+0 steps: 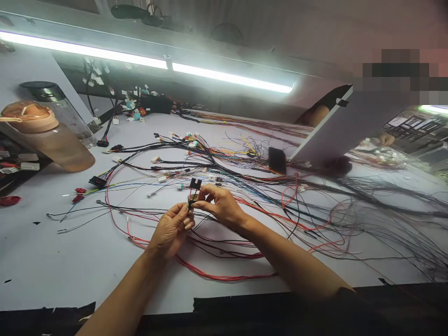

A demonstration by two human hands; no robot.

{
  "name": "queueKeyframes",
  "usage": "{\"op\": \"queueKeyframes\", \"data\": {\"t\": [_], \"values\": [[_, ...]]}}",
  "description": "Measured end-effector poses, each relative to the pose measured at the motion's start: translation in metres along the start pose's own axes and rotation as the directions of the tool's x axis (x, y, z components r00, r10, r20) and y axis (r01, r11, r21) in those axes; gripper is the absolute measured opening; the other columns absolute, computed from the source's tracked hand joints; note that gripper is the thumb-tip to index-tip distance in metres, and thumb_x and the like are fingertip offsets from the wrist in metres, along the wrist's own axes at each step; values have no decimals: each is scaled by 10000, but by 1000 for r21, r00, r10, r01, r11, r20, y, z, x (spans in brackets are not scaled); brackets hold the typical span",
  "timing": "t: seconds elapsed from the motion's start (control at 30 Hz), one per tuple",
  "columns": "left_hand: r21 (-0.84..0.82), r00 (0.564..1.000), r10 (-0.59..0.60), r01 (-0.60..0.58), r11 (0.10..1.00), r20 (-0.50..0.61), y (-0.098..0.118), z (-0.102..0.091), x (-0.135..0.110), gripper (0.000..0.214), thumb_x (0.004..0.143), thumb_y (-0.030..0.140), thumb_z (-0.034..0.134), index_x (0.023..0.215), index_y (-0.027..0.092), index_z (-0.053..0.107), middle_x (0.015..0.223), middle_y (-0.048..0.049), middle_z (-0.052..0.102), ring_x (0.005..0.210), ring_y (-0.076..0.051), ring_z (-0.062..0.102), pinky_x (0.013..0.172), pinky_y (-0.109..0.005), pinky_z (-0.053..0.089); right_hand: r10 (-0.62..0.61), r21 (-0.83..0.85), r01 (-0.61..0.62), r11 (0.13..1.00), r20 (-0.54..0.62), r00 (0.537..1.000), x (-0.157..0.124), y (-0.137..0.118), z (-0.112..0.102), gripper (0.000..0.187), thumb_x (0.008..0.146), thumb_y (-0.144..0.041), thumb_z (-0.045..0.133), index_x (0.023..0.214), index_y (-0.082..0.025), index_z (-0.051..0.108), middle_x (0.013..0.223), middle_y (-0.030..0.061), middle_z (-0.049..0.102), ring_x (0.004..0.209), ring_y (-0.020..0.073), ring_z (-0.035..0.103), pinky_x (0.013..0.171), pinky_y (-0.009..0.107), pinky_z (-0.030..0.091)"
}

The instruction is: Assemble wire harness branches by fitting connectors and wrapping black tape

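Observation:
Near the middle of the table, my left hand (173,228) is closed, its thumb and fingers pinching a small black connector (191,204). My right hand (222,206) meets it from the right, thumb and forefinger closed on the same small piece, which the fingertips partly hide. Just above the fingertips stands a second black connector housing (195,183), with short thin wires running down from it toward my hands. Behind and beneath both hands spreads a wire harness (217,166) of black, red, blue and yellow wires. Red wires (224,278) curve in a loop under my wrists.
A peach-lidded bottle (66,140) and a clear bottle (45,93) stand at the left. A white panel (329,126) leans at the right, beside a black block (277,160). Loose wires (385,228) cover the right side. A lit tube lamp (231,77) hangs above. Another person's arm (317,115) shows behind the panel.

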State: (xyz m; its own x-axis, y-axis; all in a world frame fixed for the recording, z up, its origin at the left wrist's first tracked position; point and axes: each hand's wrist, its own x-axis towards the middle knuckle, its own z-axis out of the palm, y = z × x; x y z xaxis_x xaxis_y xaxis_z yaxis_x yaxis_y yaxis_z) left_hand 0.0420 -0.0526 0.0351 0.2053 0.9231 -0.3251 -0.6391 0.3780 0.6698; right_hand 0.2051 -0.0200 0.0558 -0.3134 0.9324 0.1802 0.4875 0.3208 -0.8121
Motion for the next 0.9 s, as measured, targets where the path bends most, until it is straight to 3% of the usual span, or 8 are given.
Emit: {"op": "queueKeyframes", "data": {"t": [0.17,0.3,0.43,0.6,0.77,0.9], "values": [[26,999,-2,3,1000,-38,0,2,0,289,592,220,870,731,86,655,663,-29,570,507,-30,403,421,-136,331,-52,142,46,989,37,998,1,5,-2,84,817,-235,690,825,-159,653,824,3,661,663,81,530,652,203,433],[13,997,-56,57,998,-58,0,-2,1,286,584,203,871,725,83,653,682,-41,592,513,-30,441,414,-115,334,-82,198,69,978,58,995,1,8,-2,59,830,-212,671,861,-162,674,908,24,659,770,104,580,719,223,467],[-21,987,-136,135,991,-80,1,-5,3,270,591,152,856,744,81,645,701,-37,591,503,-20,445,405,-97,343,-113,186,111,976,-4,994,2,13,0,67,801,-221,711,849,-176,705,966,32,599,866,121,577,749,227,478],[-59,977,-190,185,981,-95,1,-3,2,250,613,101,831,752,89,624,686,-20,574,474,-8,425,404,-92,361,-110,176,121,977,-69,991,1,17,2,89,778,-246,741,853,-201,727,935,20,513,811,110,526,694,219,474],[-46,977,-210,208,977,-41,1,-5,2,269,622,119,839,785,97,625,702,-12,571,483,-2,421,421,-87,370,-117,242,131,961,-72,991,1,19,3,85,780,-272,739,832,-206,726,866,9,493,824,118,513,755,242,475],[9,979,-205,205,979,4,2,-7,2,303,637,154,845,876,117,664,687,-10,574,479,-2,420,429,-88,361,-60,406,75,911,-51,997,1,22,8,216,739,-346,758,871,-190,688,915,8,508,792,105,538,695,232,490]]}}
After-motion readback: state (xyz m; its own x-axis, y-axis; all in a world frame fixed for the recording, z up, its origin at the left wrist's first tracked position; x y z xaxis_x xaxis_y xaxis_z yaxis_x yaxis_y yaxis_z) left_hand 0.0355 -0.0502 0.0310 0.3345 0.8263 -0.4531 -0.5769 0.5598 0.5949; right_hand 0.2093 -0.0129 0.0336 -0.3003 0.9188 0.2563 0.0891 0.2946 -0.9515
